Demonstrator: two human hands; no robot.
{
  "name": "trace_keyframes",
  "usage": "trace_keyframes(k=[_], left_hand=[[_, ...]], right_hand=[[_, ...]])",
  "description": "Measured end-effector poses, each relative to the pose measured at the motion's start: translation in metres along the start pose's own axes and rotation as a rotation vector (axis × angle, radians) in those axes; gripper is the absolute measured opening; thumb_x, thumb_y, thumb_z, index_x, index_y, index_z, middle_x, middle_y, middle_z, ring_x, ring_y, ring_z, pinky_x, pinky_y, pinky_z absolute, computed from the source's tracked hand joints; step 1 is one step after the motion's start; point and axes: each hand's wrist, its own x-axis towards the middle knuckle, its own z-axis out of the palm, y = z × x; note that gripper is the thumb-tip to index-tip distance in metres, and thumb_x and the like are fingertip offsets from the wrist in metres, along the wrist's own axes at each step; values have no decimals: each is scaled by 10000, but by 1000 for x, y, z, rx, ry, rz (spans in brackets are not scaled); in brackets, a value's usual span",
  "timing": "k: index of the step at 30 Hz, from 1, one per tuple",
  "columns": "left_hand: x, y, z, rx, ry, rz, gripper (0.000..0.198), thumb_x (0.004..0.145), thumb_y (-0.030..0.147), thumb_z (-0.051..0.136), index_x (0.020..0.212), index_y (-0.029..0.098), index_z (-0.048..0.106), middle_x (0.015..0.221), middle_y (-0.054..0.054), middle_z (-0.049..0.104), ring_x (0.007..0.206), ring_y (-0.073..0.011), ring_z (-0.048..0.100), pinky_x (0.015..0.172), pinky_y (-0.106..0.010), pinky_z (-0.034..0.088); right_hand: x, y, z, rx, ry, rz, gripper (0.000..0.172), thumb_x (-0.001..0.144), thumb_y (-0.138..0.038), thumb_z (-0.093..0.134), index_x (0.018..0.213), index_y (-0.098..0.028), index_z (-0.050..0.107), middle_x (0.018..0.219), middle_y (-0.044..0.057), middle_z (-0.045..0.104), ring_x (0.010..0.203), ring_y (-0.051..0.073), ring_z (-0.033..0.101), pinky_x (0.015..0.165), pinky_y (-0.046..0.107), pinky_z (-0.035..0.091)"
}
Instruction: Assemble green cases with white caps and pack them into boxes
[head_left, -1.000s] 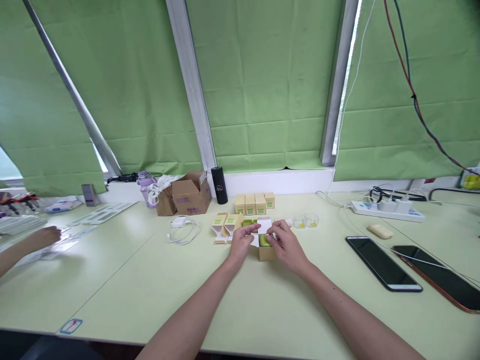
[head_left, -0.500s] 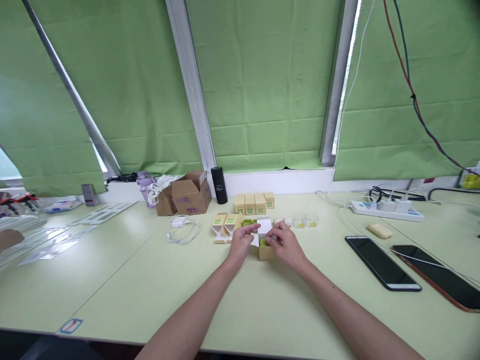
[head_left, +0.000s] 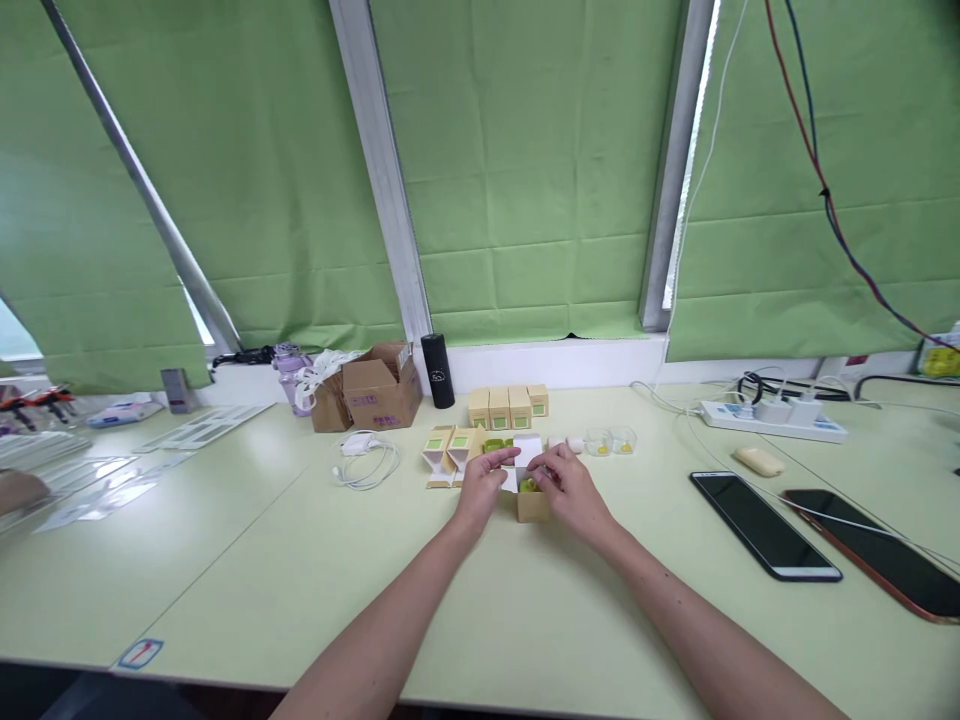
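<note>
In front of me stands a small open cardboard box (head_left: pixel 533 508) with its white inner lid (head_left: pixel 527 448) raised. A yellow-green piece (head_left: pixel 528 485) shows inside the box opening; its exact kind is not clear. My right hand (head_left: pixel 568 487) is over the box's right side, thumb and fingertips pinched on this piece. At the left side, my left hand (head_left: pixel 482 487) has its fingers stretched toward the raised lid and its thumb by a white side flap. Behind the left hand are two opened kraft boxes (head_left: pixel 437 450) and green pieces (head_left: pixel 495 445).
Closed kraft boxes (head_left: pixel 499 408) stand in a row at the back, with clear cups (head_left: pixel 611 441) to their right. Two phones (head_left: pixel 765 525), a power strip (head_left: pixel 776 420) and cables lie on the right. A carton (head_left: pixel 382 385), black bottle (head_left: pixel 438 371) and white charger cable (head_left: pixel 367 460) are leftward.
My right fingertips have shifted slightly at the box opening, and more of the yellow-green piece shows. The left hand and the box stay in place.
</note>
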Motion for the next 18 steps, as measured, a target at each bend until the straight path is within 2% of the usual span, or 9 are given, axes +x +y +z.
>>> trace_keyframes(k=[5, 10, 18], left_hand=[[-3, 4, 1, 4, 2, -11, 508, 628, 122, 563, 1051, 173, 839, 1092, -99, 797, 1104, -267, 673, 958, -351, 501], [-5, 5, 1, -28, 3, -43, 492, 668, 177, 595, 1100, 168, 833, 1053, -97, 793, 1020, -251, 689, 900, -329, 498], [-6, 6, 3, -35, 66, -46, 437, 668, 230, 555, 983, 172, 852, 996, -93, 799, 988, -244, 679, 848, -317, 488]], right_hand=[[0, 6, -1, 38, 117, -22, 243, 944, -228, 459, 992, -236, 698, 973, 62, 609, 866, 241, 577, 794, 385, 464], [3, 17, -3, 114, 201, 48, 238, 875, -223, 474, 976, -234, 689, 946, 56, 610, 883, 248, 580, 778, 376, 460], [5, 31, 1, 209, 259, 106, 275, 799, -237, 515, 1000, -240, 702, 1026, 67, 642, 919, 248, 581, 817, 391, 486]])
